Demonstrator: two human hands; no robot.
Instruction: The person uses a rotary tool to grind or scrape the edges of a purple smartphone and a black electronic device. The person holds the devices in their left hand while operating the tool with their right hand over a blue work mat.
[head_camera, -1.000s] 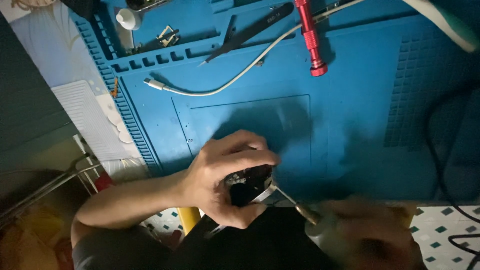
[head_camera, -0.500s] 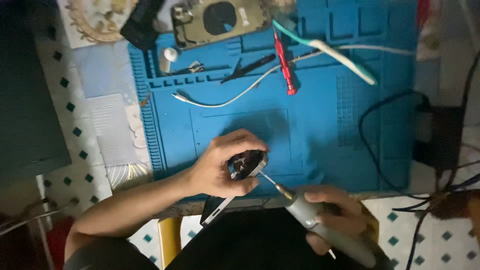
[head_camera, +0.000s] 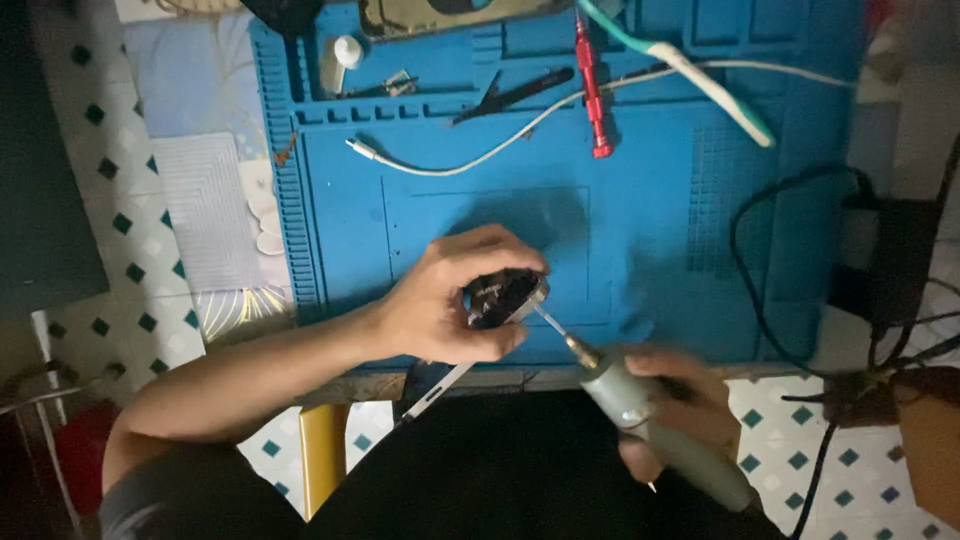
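My left hand (head_camera: 450, 300) grips a small dark round device (head_camera: 503, 297) with exposed parts, held just above the near edge of the blue work mat (head_camera: 650, 230). My right hand (head_camera: 685, 410) holds a grey electric screwdriver (head_camera: 650, 425). Its thin bit (head_camera: 550, 322) points up and left and touches the device's lower right side. Both hands sit at the front edge of the table, over my dark lap.
On the mat's far side lie a white cable (head_camera: 470, 155), a red screwdriver (head_camera: 593, 90), black tweezers (head_camera: 510, 95), a teal-and-white tool (head_camera: 690, 65) and an opened phone back (head_camera: 450, 15). A black cable (head_camera: 770, 290) loops at the right near a dark power block (head_camera: 900, 260).
The view has shifted between frames, so the mat sits differently in the picture. My hands keep the same hold, with the screwdriver bit staying at the device.
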